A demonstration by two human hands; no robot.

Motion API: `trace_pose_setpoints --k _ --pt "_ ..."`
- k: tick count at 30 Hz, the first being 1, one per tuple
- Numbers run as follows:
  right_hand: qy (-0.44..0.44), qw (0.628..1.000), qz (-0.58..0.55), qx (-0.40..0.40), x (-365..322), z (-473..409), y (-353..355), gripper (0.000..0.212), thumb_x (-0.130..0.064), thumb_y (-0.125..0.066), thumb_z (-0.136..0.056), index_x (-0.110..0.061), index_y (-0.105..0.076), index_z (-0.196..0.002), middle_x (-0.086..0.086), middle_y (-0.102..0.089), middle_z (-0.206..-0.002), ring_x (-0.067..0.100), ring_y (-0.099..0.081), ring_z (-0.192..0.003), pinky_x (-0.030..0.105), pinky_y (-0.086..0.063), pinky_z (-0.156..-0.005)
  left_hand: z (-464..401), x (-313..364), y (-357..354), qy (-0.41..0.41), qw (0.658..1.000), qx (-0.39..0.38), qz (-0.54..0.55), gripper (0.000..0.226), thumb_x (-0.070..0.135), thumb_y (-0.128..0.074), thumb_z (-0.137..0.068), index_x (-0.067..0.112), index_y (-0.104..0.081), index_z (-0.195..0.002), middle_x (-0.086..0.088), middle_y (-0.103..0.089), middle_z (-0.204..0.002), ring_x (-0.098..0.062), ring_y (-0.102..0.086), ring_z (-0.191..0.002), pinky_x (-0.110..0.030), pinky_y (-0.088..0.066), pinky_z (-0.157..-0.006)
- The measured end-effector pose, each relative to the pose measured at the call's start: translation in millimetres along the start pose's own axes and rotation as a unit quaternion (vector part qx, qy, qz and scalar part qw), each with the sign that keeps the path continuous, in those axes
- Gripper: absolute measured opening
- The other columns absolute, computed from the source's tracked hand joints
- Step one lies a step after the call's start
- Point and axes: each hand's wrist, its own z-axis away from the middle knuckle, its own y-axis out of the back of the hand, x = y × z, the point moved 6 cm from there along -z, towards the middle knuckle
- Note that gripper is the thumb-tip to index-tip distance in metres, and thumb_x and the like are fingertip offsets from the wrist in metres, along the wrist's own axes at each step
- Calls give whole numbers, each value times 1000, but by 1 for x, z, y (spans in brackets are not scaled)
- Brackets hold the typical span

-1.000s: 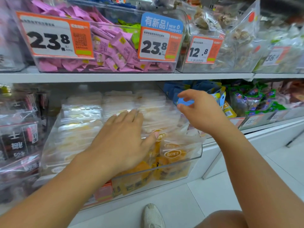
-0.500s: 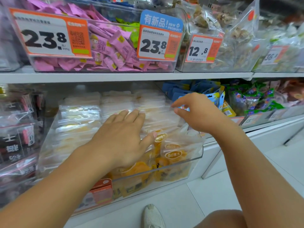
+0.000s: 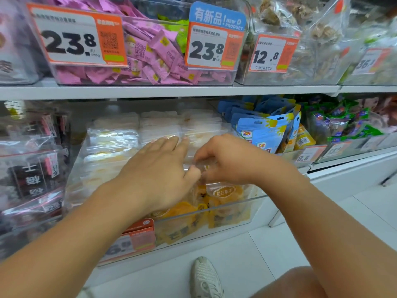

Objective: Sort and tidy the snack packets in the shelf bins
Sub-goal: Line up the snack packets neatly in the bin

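A clear plastic bin [image 3: 234, 204] on the lower shelf holds rows of clear packets of yellow dried fruit [image 3: 113, 138], standing in several columns. My left hand [image 3: 159, 175] lies flat on top of the middle packets, fingers straight, thumb tucked toward the right hand. My right hand [image 3: 227, 160] is beside it with fingers curled down, pinching the top edge of a clear packet with an orange label [image 3: 223, 191] at the bin's front right. The two hands almost touch.
Blue Dole pouches [image 3: 264, 130] fill the bin to the right, green packets [image 3: 343, 123] beyond. Dark packets [image 3: 32, 168] crowd the left. The upper shelf [image 3: 171, 91] carries a bin of pink candies [image 3: 148, 52] with price tags. My shoe [image 3: 206, 278] is on the white floor.
My right hand left the blue pouches, moved left and down into the fruit bin, and took hold of a clear packet. My left hand stayed flat on the packets.
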Motion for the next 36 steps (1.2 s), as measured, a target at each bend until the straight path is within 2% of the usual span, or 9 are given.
trace_pose_setpoints --k 4,7,10,14,16,19,24,31,36 --pt "-65 995 24 72 21 -1 21 13 -45 -78 -77 -34 -73 -73 -13 -61 -68 12 -60 -73 31 -50 -68 -1 0 2 -4 1000 -7 -9 71 55 -21 -99 28 4 -160 2 -1 -168 -16 0 -154 -34 -5 -123" --pt "-80 994 -4 74 23 -5 17 3 -35 -75 -78 -33 -77 -76 -12 -67 -74 15 -64 -78 37 -57 -73 -1 1 1 7 1000 -6 -6 70 53 -21 -101 26 4 -160 0 0 -168 -16 0 -154 -35 -5 -124" --pt "-83 991 -37 95 24 -4 13 10 -28 -69 -79 -28 -79 -79 -11 -69 -72 12 -65 -77 38 -59 -74 -1 3 2 17 1000 13 -1 69 51 -24 -100 24 -4 -160 -3 -10 -167 -21 -10 -153 -37 -14 -122" --pt "-51 967 -189 163 27 13 25 12 -33 -74 -86 -24 -79 -79 -13 -71 -70 -1 -64 -67 19 -50 -64 1 4 11 35 997 65 33 65 56 -42 -93 25 -32 -149 3 -40 -149 -21 -38 -135 -39 -39 -101" --pt "-58 952 -229 196 34 20 36 15 -34 -71 -90 -23 -79 -83 -11 -70 -69 -3 -61 -61 15 -45 -60 3 3 16 38 994 90 48 57 57 -49 -89 26 -43 -137 4 -46 -136 -21 -44 -124 -38 -44 -88" --pt "-67 976 -154 140 39 19 33 10 -34 -74 -87 -26 -79 -87 -13 -72 -77 -2 -65 -71 23 -54 -71 4 7 20 24 992 118 25 42 54 -51 -87 27 -50 -121 4 -49 -119 -20 -47 -110 -35 -38 -77" --pt "-57 988 -115 91 24 3 17 9 -30 -84 -78 -29 -80 -86 -12 -73 -79 2 -64 -80 34 -57 -82 -3 13 19 54 987 148 -23 44 67 -48 -84 26 -50 -100 2 -50 -104 -24 -49 -103 -40 -41 -82" --pt "-60 995 -62 56 18 -8 18 18 -43 -84 -74 -26 -78 -71 -9 -68 -65 8 -64 -71 40 -58 -73 -14 9 4 78 988 108 -83 51 68 -43 -88 27 -64 -111 -2 -55 -113 -27 -50 -111 -42 -34 -92" --pt "-99 989 -18 113 28 -2 30 21 -43 -82 -77 -25 -76 -68 -8 -67 -69 9 -61 -70 40 -58 -72 -15 7 4 95 983 129 -94 56 72 -40 -90 24 -68 -101 -1 -59 -104 -26 -54 -102 -43 -33 -91"
